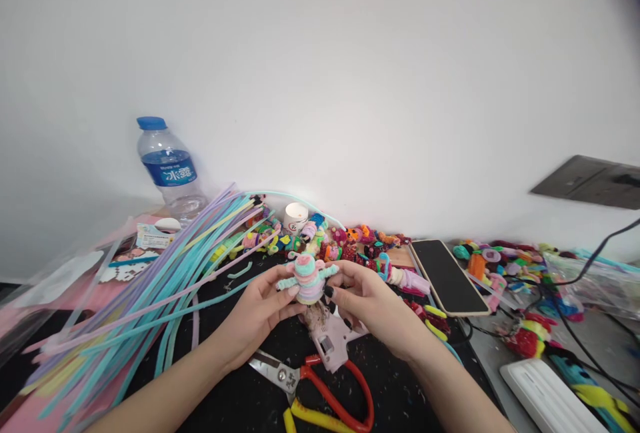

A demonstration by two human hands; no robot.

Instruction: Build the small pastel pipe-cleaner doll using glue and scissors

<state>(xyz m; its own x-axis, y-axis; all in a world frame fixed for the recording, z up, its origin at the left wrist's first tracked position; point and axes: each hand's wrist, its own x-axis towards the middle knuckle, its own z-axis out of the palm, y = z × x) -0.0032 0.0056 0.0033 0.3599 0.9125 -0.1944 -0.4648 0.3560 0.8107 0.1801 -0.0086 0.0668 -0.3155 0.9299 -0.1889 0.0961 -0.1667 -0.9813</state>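
Observation:
A small pastel pipe-cleaner doll point(309, 276) in pink, mint, yellow and lilac is held up between my two hands over a black mat. My left hand point(267, 301) pinches its left side near the arm, the thumb on its body. On the other side, my right hand point(357, 296), with dark nails, has its fingers closed on the doll's right side. Just below sits a pale pink glue gun point(330, 341), partly covered by my hands. Red-handled scissors point(295, 374) lie open-bladed on the mat nearer to me.
Long pastel pipe cleaners point(165, 293) spread across the left side. A water bottle point(170, 170) leans by the wall. Several colourful pipe-cleaner figures point(345, 240) line the back beside a paper cup point(295, 215). To the right are a phone point(450, 278), black cables point(560, 303) and a white power bank point(547, 393).

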